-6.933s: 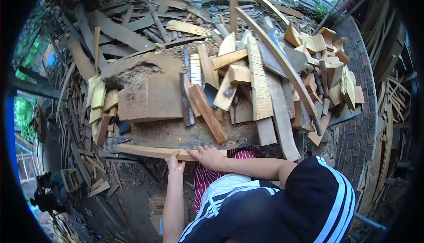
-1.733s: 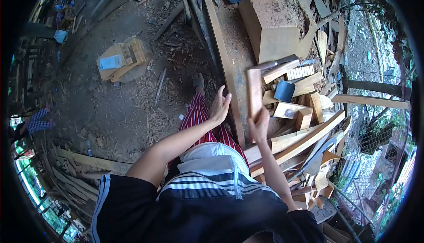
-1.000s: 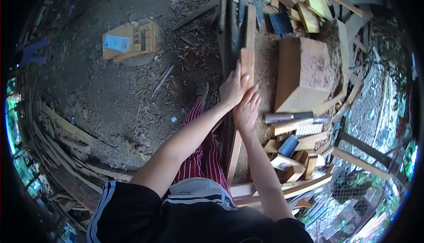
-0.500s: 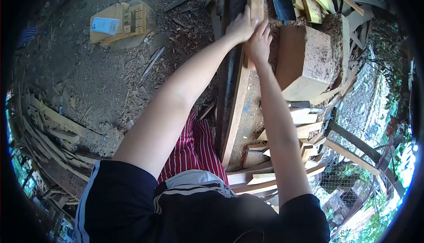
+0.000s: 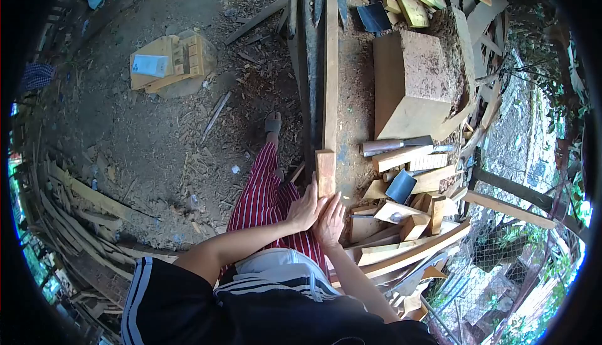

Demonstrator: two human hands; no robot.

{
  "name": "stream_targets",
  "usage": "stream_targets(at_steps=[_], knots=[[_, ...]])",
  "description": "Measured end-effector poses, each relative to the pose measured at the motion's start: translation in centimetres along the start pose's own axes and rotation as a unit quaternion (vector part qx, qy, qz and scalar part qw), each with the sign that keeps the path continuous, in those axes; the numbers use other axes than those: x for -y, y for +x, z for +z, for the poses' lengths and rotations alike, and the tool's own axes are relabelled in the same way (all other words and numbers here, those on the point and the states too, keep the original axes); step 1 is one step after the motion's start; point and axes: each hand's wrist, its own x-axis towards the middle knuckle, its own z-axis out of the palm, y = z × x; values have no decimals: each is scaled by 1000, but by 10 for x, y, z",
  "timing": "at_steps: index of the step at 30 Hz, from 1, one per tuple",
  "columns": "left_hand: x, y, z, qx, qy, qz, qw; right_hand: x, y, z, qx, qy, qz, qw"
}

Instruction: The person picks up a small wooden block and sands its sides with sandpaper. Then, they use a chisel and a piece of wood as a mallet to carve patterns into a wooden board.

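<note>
A long narrow wooden strip [image 5: 331, 75] lies lengthwise on the workbench, running away from my body. On its near part rests a short wooden block [image 5: 325, 172], shaped somewhat like a plane body or sanding block; its underside is hidden. My left hand [image 5: 305, 210] is closed on the near left side of the block. Close against it, my right hand [image 5: 329, 221] grips the near right side, fingers pointing forward. Both hands are low, just in front of my waist, and cover the block's near end.
Right of the strip stands a large angular wooden piece [image 5: 411, 75] strewn with sawdust. Nearer lie a chisel-like tool with a wooden handle [image 5: 382, 147], a dark curved piece [image 5: 401, 186] and offcuts [image 5: 414, 226]. A wooden box-like object [image 5: 182, 60] sits on the ground left.
Both hands have drawn the wooden block back along the strip, from its far end to close by my body. My arms are now bent, and the view has shifted slightly.
</note>
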Motion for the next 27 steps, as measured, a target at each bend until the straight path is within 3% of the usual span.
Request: stream_targets(at_steps=[2,3,4,5,7,9,10,15,17,22,24,25,27], knots=[[-3,42,-15,83,26,-68,994,11,44,-11,-43,-37,-44,997],[-1,71,-19,69,37,-72,994,19,72,-18,-86,-73,-83,990],[-1,103,-26,-4,89,-28,996,31,104,-31,-93,-50,-89,990],[-8,139,-44,1,55,-48,997,44,138,-45,-101,-28,-93,990],[-19,205,-78,-49,70,-16,996,65,205,-65,-201,-179,-178,947],[-9,271,-97,-130,74,46,988,102,261,-90,-185,-82,-113,973],[-17,300,-114,-98,76,-5,992,114,287,-99,-189,-80,-112,972],[-25,426,-166,-42,91,-51,994,146,402,-130,-206,-85,-115,968],[-22,456,-167,-60,85,-55,993,153,421,-141,-192,-75,-110,972],[-24,422,-155,-26,60,-85,994,138,390,-126,-225,-70,-130,963],[-14,375,-138,-3,62,-60,996,131,336,-115,-200,-55,-94,974],[-25,338,-138,44,43,-96,993,117,310,-102,-205,-48,-109,972],[-8,267,-101,19,27,-64,997,91,244,-75,-190,-73,-103,974]])
